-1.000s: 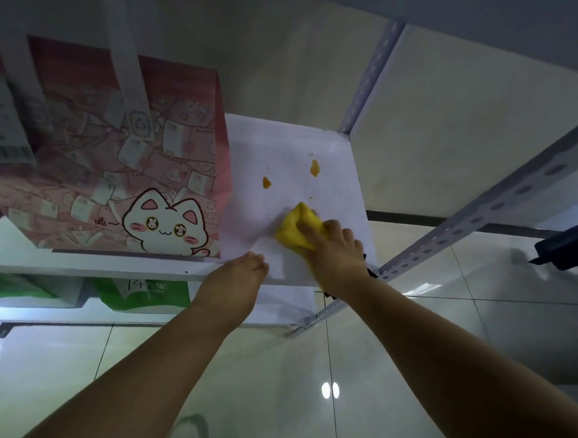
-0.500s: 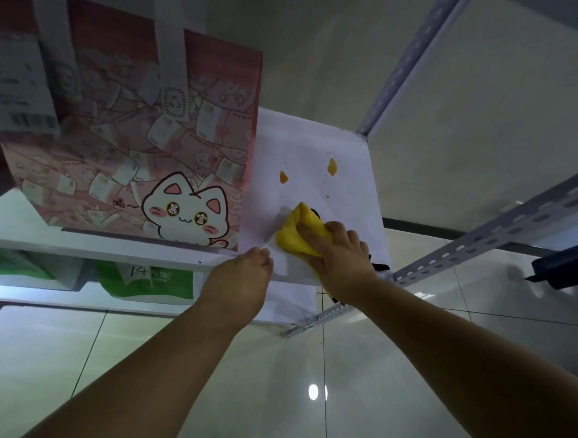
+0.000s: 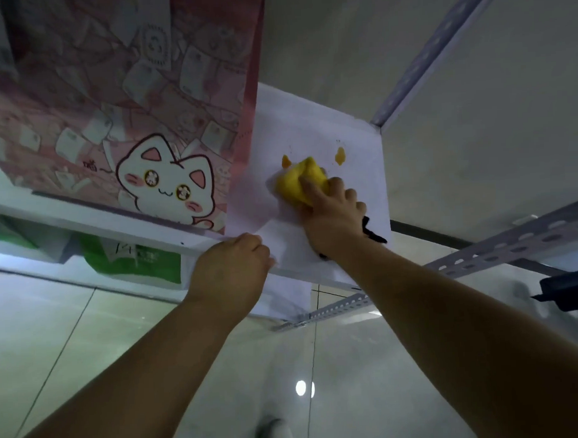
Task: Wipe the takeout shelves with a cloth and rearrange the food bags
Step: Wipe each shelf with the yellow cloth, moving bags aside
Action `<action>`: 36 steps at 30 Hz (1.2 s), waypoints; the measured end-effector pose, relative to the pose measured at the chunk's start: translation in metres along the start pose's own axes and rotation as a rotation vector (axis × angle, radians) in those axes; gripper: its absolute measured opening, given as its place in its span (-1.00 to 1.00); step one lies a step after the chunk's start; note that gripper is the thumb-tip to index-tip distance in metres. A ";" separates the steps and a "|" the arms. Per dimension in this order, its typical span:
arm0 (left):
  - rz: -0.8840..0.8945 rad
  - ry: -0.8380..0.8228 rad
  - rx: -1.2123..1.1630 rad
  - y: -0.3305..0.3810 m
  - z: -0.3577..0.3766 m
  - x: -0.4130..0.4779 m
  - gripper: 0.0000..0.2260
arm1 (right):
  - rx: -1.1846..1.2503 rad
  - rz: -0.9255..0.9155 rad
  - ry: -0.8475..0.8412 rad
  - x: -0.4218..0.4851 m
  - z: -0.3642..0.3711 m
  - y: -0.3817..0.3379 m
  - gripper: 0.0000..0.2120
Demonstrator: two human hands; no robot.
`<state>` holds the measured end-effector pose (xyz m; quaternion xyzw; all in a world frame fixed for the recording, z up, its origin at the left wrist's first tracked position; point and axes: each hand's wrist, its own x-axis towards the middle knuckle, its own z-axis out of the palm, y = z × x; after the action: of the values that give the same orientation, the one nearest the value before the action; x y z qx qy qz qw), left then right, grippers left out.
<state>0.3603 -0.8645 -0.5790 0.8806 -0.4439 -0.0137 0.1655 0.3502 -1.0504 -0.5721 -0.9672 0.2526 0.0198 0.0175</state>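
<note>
The right hand (image 3: 333,210) presses a yellow cloth (image 3: 297,179) flat against the white shelf (image 3: 358,183), fingers spread over the cloth's near half and curled down onto it, so the cloth is pinned under the hand and gripped at its near edge. The cloth lies between two orange stains: the left stain (image 3: 285,160) sits just beside its far left corner, and the right stain (image 3: 340,155) is a little apart to the far right. A dark scrap (image 3: 373,234) sticks out from under the right wrist; what it is cannot be told.

The left hand (image 3: 232,270) rests closed over the near front edge of the shelf, fingers curled onto the lip, with nothing else in it.

A pink paper bag with a white cartoon cat (image 3: 168,187) stands upright on the left part of the same shelf, its right side just beside the wiped patch and apart from the cloth. On the shelf below, a green and white bag (image 3: 135,260) shows to the left of the left wrist. A perforated metal rail (image 3: 511,247) runs off to the right.
</note>
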 end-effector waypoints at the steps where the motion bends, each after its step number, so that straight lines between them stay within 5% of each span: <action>1: -0.027 0.023 -0.001 0.002 0.001 0.000 -0.93 | -0.015 -0.126 0.024 -0.008 0.004 -0.003 -0.54; 5: -0.102 0.034 -0.037 0.007 0.005 -0.002 -0.91 | 0.048 -0.312 0.038 -0.020 0.009 0.006 -0.53; 11: -0.133 0.055 -0.046 0.006 0.013 -0.003 -0.77 | 0.143 0.272 0.005 0.046 0.002 0.009 -0.51; 13: -0.151 0.040 -0.075 0.004 0.012 -0.003 -0.71 | 0.154 0.337 0.001 0.062 0.001 -0.002 -0.54; 21: -0.171 0.062 -0.097 0.002 0.010 -0.001 -0.72 | 0.049 -0.277 0.069 0.032 0.009 -0.006 -0.52; 28: -0.129 0.054 -0.135 -0.001 0.008 -0.001 -0.84 | 0.159 0.143 -0.015 0.096 -0.004 -0.004 -0.55; 31: -0.147 0.083 -0.134 0.000 0.007 -0.002 -0.92 | 0.070 0.124 -0.019 0.104 -0.005 -0.011 -0.52; 36: -0.169 0.059 -0.153 0.001 0.008 -0.005 -0.76 | 0.101 -0.019 -0.047 0.069 -0.004 -0.009 -0.53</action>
<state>0.3554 -0.8637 -0.5867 0.8996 -0.3607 -0.0354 0.2435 0.4147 -1.0767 -0.5711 -0.9667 0.2439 0.0294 0.0723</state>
